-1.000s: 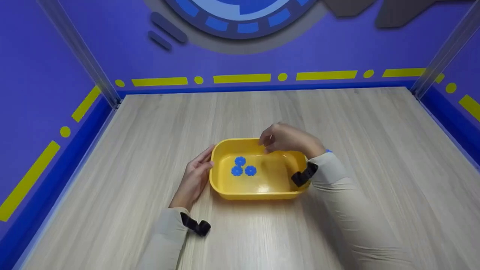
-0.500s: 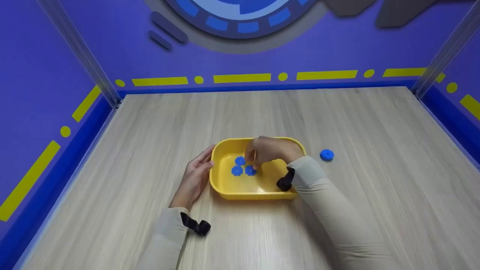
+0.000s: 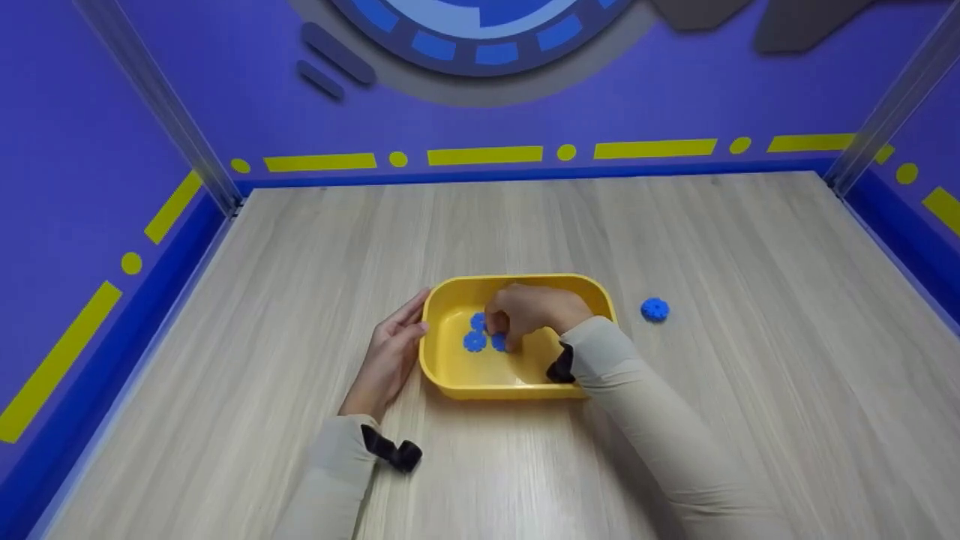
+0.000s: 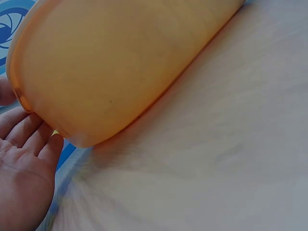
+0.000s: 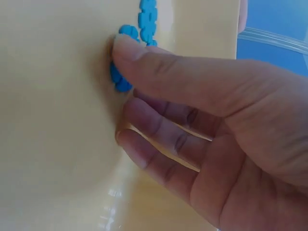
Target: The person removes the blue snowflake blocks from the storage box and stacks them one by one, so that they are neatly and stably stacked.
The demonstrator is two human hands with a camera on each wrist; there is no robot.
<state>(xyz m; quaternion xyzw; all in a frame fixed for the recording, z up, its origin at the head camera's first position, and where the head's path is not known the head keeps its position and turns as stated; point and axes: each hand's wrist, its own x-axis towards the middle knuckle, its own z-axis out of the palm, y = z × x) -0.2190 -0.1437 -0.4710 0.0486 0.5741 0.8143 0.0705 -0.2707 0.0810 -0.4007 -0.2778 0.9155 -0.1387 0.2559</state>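
A yellow plastic tub (image 3: 517, 391) holds three blue notched snowflake discs on its floor. My left hand (image 3: 390, 352) grips the tub's left end, thumb at the rim and fingers along the outer wall; the left wrist view shows those fingers (image 4: 29, 132) against it. Inside the tub, my right hand (image 3: 529, 307) pinches the rightmost disc (image 5: 121, 79), its thumb across the face and the index finger mostly hidden behind. The other two discs, a front one (image 3: 474, 341) and a back one (image 3: 478, 322) partly covered by the fingers, lie just left.
Another blue snowflake piece (image 3: 655, 309), thicker-looking, lies on the wooden table (image 3: 750, 337) to the right of the tub. Blue-purple panels (image 3: 480, 120) with yellow stripes enclose the table at the back and both sides.
My right hand has come down from over the tub's far rim, leftward to the rightmost disc. The piece on the table, mostly hidden by the wrist before, now shows. My left hand stays put.
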